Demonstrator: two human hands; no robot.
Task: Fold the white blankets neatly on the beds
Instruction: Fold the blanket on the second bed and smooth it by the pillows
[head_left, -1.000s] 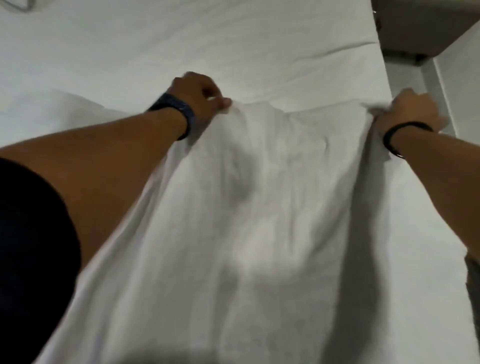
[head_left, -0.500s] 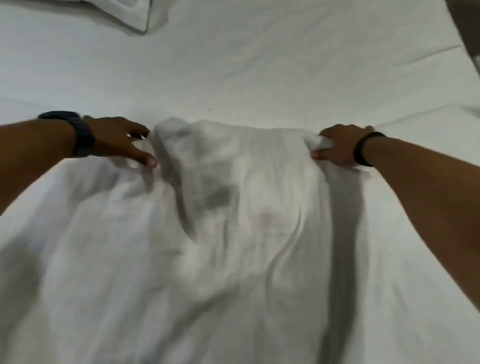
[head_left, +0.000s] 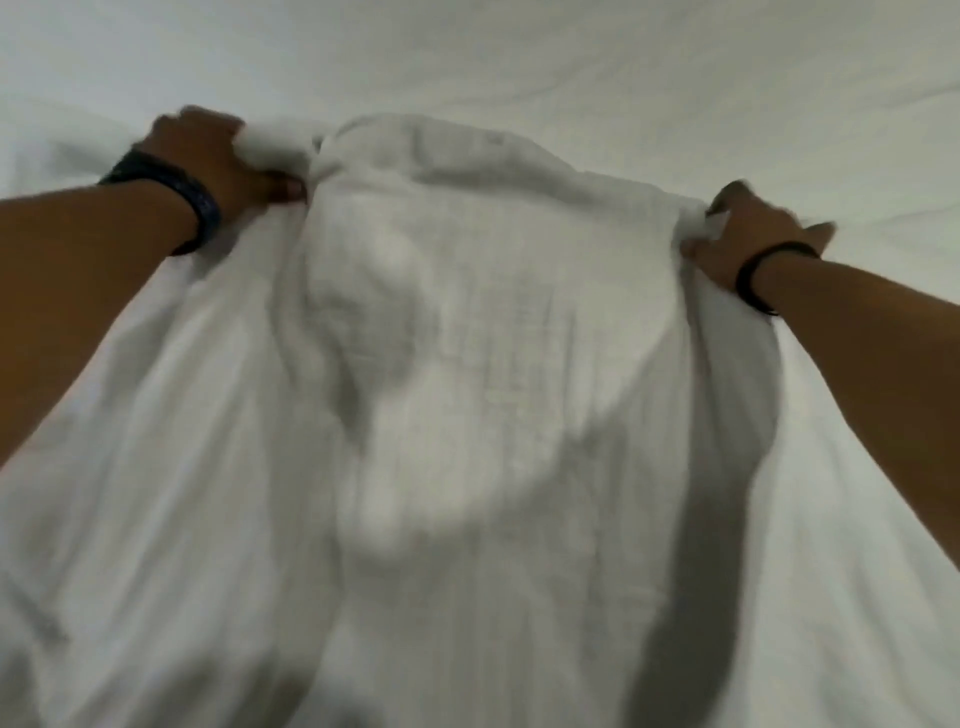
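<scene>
A white blanket (head_left: 467, 389) fills most of the view, rumpled and stretched between my two hands over the bed (head_left: 571, 57). My left hand (head_left: 208, 150), with a dark band on the wrist, grips the blanket's far left corner. At the far right corner my right hand (head_left: 743, 244), with a thin black wristband, is closed on the cloth. The far edge between the hands bulges upward in a loose fold. The image is blurred by motion.
The bed's white sheet lies beyond the blanket and to the right (head_left: 883, 467), with a few creases. Nothing else is in view.
Both hands have closed on the blanket's far corners again and lifted its edge off the bed. The view has tilted, and the pillow at the top left is out of sight.
</scene>
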